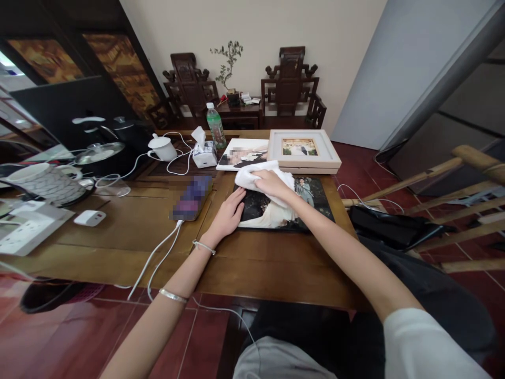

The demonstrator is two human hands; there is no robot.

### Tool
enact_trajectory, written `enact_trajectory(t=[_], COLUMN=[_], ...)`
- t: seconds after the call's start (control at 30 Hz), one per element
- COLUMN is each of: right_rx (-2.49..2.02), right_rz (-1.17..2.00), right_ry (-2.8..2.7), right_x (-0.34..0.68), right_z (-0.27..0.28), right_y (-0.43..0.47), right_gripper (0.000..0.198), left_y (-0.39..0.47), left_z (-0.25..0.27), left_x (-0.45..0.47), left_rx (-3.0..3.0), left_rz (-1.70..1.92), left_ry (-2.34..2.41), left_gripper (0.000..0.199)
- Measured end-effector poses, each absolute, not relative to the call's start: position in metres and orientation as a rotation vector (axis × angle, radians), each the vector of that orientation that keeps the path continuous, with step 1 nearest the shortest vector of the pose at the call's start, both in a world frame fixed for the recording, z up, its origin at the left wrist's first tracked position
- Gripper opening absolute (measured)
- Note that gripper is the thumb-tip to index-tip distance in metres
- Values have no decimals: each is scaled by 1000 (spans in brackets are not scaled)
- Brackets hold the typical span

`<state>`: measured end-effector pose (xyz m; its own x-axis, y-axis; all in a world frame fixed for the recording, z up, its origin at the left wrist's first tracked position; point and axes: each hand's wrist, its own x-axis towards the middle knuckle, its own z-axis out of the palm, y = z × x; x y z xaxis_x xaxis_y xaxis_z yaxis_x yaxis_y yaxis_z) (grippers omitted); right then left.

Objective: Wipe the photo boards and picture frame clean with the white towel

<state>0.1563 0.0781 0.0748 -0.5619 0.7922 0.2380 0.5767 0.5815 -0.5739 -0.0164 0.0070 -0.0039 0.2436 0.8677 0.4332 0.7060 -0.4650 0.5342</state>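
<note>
Near tabletop open, white frame blocking beyond

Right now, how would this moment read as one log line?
left hand: at left edge of dark photo | right hand: holding white cloth on dark photo | nearby: phone, white-framed picture

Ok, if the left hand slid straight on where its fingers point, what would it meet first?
Probably the white cloth under the right hand; the left hand lies at the edge of the photo panel, depth there is unclear.
</note>
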Motion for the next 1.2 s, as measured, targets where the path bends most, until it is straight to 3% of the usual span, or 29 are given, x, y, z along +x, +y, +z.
enact_trajectory(t=[0.23, 0.7, 1.2], right_rx=[-1121, -1477, -1267], right_rz=[544, 335, 378], right_ry=[-2399, -2196, -2478], right_x=[138, 307, 301], right_z=[76, 67, 65], right_y=[85, 74, -97], right_gripper=[35, 30, 36], left_y=[7, 4, 4], left_z=[-4, 0, -1], left_x=[-18, -16, -14], left_rx=[2284, 2253, 2260], left_rz=[1052, 1060, 1074], left_ry=[1476, 1443, 1453], left_gripper=[43, 43, 43])
